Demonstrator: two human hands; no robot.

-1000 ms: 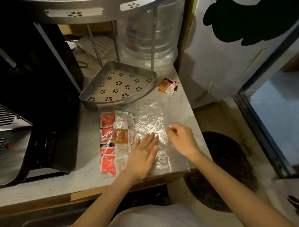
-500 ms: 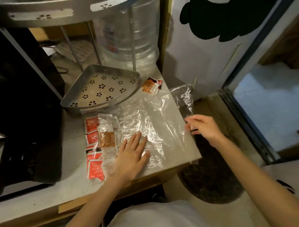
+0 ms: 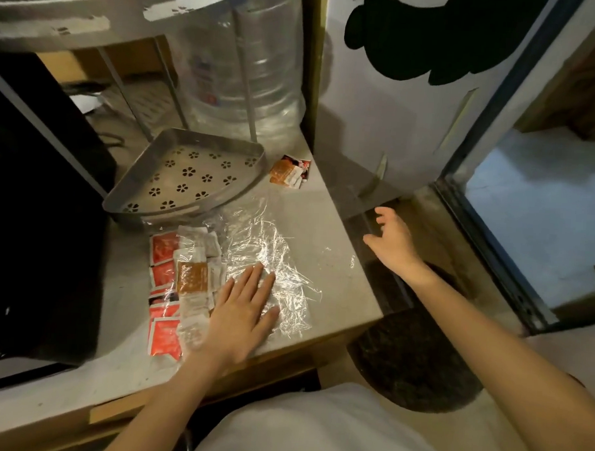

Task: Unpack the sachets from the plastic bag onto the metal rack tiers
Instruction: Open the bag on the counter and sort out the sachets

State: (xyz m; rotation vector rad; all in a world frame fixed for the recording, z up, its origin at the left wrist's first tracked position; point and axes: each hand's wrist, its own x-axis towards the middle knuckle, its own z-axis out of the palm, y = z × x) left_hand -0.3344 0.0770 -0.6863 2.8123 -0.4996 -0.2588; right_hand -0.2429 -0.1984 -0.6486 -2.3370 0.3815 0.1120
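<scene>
A clear plastic bag point(image 3: 281, 258) lies flat and crinkled on the grey counter. Several red, white and brown sachets point(image 3: 181, 281) fill its left part. My left hand point(image 3: 244, 311) presses flat on the bag, fingers straight, just right of the sachets. Off the counter's right edge, my right hand point(image 3: 392, 243) hovers with spread fingers and holds nothing. The metal rack's lower tier point(image 3: 189, 179), a perforated corner tray, stands behind the bag with nothing on it. Its upper tier point(image 3: 93, 18) spans the top left. Two loose sachets point(image 3: 290, 172) lie right of the lower tier.
A large clear water bottle point(image 3: 242, 59) stands behind the rack. A black appliance point(image 3: 37, 214) fills the left side. The counter point(image 3: 332, 247) ends at the right above a dark round mat point(image 3: 416, 360) on the floor. A white door point(image 3: 413, 111) stands at the back right.
My right hand let go of the bag's right edge and drew away past the counter's edge. The bag settled flat. My left hand stayed pressed on it.
</scene>
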